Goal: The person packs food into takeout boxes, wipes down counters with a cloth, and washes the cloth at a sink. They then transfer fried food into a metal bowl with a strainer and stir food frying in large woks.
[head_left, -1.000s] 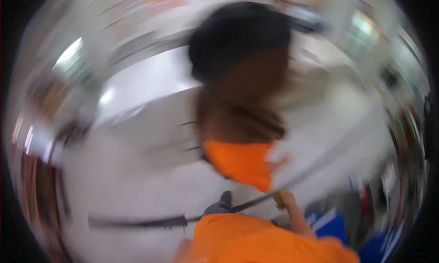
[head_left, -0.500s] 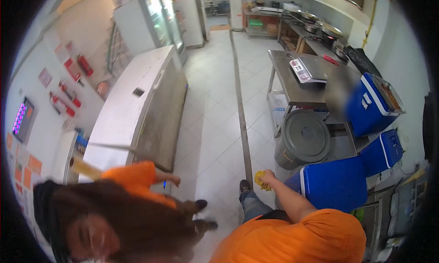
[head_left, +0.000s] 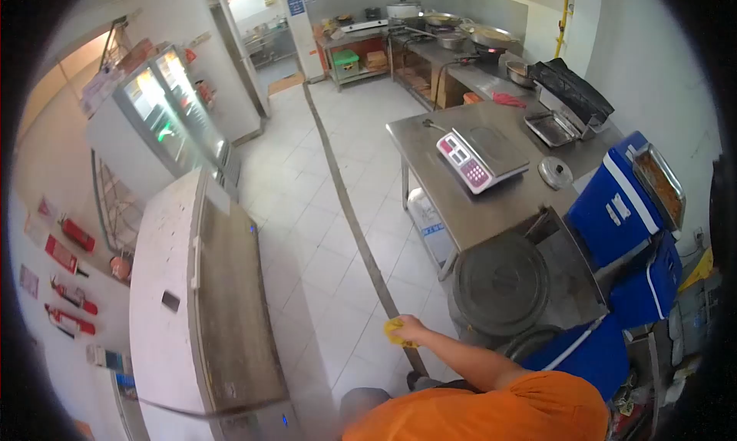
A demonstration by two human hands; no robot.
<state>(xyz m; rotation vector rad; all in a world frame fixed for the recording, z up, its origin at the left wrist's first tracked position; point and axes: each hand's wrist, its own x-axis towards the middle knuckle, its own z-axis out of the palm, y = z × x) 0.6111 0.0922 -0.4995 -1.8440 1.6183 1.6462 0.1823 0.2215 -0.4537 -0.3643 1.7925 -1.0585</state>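
My right hand (head_left: pixel 413 330) is closed around a crumpled yellow cloth (head_left: pixel 396 332). It hangs over the tiled floor (head_left: pixel 322 287), close to the dark strip running along it, with my bare forearm reaching out from an orange sleeve. To the right of the hand stands a large dark lidded bin (head_left: pixel 501 284). Beyond it is a steel table (head_left: pixel 430 165) bearing a digital scale (head_left: pixel 480 161) and a pot lid (head_left: pixel 555 172). My left hand is out of view.
A long white chest freezer (head_left: pixel 173 249) lines the left side, with a glass-door fridge (head_left: pixel 165 126) behind it. Blue cooler boxes (head_left: pixel 606 203) stand at the right. Pans (head_left: pixel 491 36) sit on the far counter. Fire extinguishers (head_left: pixel 77 234) hang on the left wall.
The view has moved forward and turned right, so the scale table and bin appear nearer. A person in a dark apron at lower left has left the view. My right hand still holds the yellow cloth.
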